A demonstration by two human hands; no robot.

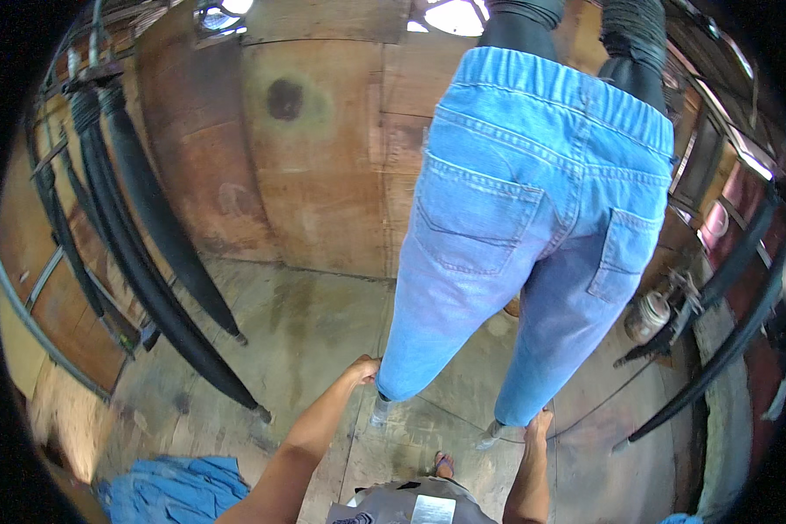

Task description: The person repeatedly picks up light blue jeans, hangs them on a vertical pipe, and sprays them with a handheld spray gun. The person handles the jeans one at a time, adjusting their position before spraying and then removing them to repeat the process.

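Light-blue jeans (489, 210) with an elastic waist hang in front of me, pulled over a pair of black leg forms (520, 35). Their back pockets face me, and the lower thighs shade toward purple. My left hand (366, 369) is closed on the outer edge of the left leg's hem. At the right leg's hem, my right hand (540, 424) grips the cloth from its outer side. The fingertips of both hands are partly hidden by the fabric. Pale grey ends of the forms (382, 409) stick out below the hems.
Bare black leg forms (162, 253) hang at the left, and more black forms (716, 375) hang at the right. A jar-like container (647, 316) hangs near these. Blue cloth (176, 491) lies at the lower left. Stained wooden panels (323, 166) stand behind the jeans.
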